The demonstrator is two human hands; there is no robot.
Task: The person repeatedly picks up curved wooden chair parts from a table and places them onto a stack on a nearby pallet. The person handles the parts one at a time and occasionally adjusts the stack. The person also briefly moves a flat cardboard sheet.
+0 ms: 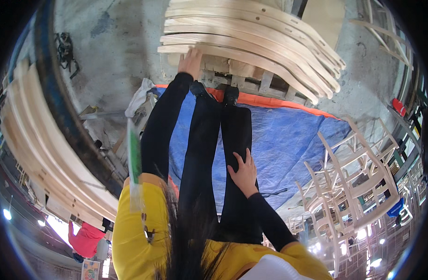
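Note:
Long curved pale wooden pieces [237, 39] lie stacked side by side at the far middle, several of them with slots and holes along one face. My left hand [190, 63] reaches out to the near edge of this stack, its stretched fingertips at the nearest piece towards its left end. It does not grip the wood. Lower down, my right hand [244, 173] rests on my right leg with its fingers spread, holding nothing.
The stack rests on a pallet [265, 81] with cardboard. A blue tarp [288, 133] with an orange edge lies under my legs. More curved wooden pieces [50, 140] stand at the left beyond a dark rail [60, 79]. Wooden chair frames [358, 196] crowd the right. A person in red [85, 239] is at lower left.

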